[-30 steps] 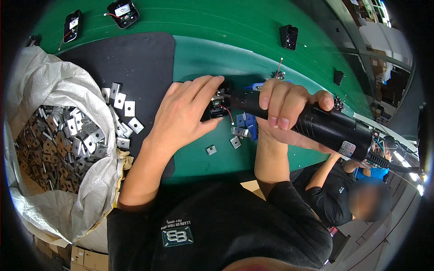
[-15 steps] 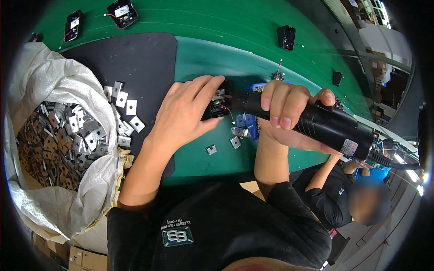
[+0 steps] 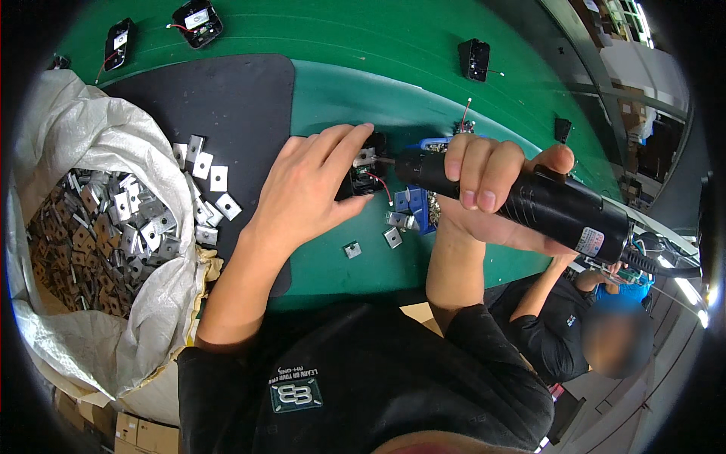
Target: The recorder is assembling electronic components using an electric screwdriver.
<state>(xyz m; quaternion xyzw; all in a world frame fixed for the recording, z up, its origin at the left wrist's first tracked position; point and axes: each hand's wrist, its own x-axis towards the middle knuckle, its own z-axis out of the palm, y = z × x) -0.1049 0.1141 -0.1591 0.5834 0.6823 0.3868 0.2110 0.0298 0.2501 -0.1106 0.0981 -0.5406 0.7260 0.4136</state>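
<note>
The left hand (image 3: 306, 178) has its fingers bent around the near-left side of a black plastic housing (image 3: 363, 184), gripping it over the green desk (image 3: 333, 281), the thumb along its lower edge. The housing is open, and just right of the left fingertips a metal plate (image 3: 365, 157) shows inside it. A thin red wire (image 3: 386, 192) curls out below that plate, toward the right fingers.

The right hand (image 3: 490, 189) has its fingers wrapped firmly around a black electric screwdriver (image 3: 563, 208), whose nose points left at the housing. Its slim bit (image 3: 386, 160) reaches the plate's right edge; whether it touches cannot be told. A cable (image 3: 643, 263) leaves the tool's rear, right of the right fingers.

Just below and left of the right fingers, a blue parts bin (image 3: 423, 219) holds small fasteners, partly hidden by hand and tool. Loose square metal pieces (image 3: 392, 237) lie beside it, and a single metal square (image 3: 352, 250) sits below the left fingers.

Left of the left fingers, metal plates (image 3: 218, 178) are scattered on a black mat (image 3: 253, 98) beside a white woven sack (image 3: 144, 140) full of similar ones. Well beyond both hands' fingers stand more open housings (image 3: 198, 32). A co-worker (image 3: 552, 333) is right of and below the right fingers.
</note>
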